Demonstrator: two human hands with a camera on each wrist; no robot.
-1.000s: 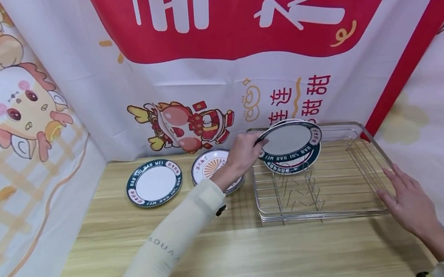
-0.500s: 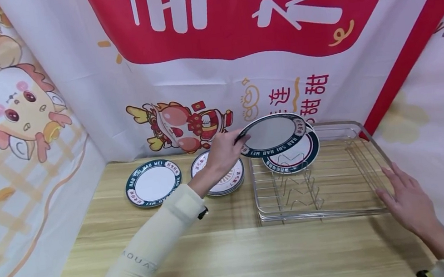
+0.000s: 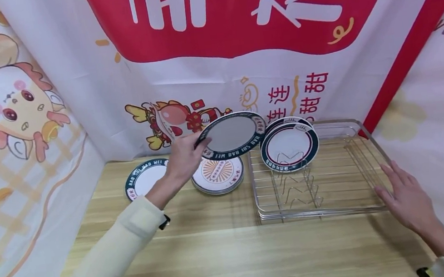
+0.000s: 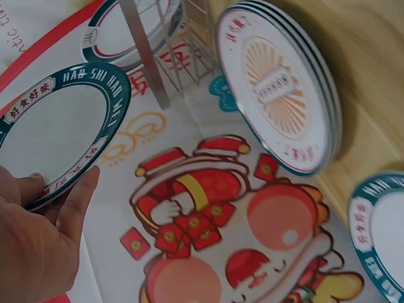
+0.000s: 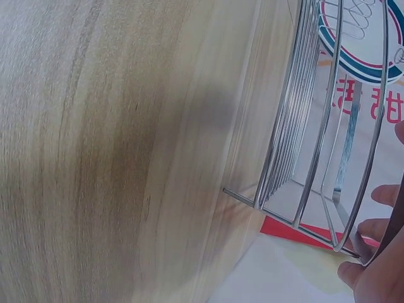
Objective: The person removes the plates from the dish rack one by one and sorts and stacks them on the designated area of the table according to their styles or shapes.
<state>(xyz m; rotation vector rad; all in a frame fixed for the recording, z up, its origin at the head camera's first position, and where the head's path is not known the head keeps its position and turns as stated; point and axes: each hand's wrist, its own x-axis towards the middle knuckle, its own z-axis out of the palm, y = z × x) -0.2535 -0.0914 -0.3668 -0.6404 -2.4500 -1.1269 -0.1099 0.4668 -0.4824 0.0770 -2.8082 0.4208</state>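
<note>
My left hand [image 3: 185,158] pinches the edge of a plate [image 3: 231,133] with a dark green lettered rim. The plate is tilted in the air above a stack of plates [image 3: 218,174] with an orange sunburst print. In the left wrist view, thumb and fingers of the left hand [image 4: 38,233] grip the rim of that plate [image 4: 57,136]. My right hand [image 3: 409,199] rests on the right side of a wire dish rack [image 3: 337,212]; its fingers touch the frame, as the right wrist view also shows. Green-rimmed plates [image 3: 290,146] lean upright in the rack's left rear.
Another green-rimmed plate [image 3: 144,179] lies on the wooden table [image 3: 236,260] at the left, partly behind my left forearm. A printed cloth [image 3: 198,77] hangs behind the table, and further printed cloths stand at both sides.
My left hand has moved left with the plate, away from the rack and over the stack. More of the plates in the rack now shows. The right hand stays on the rack.
</note>
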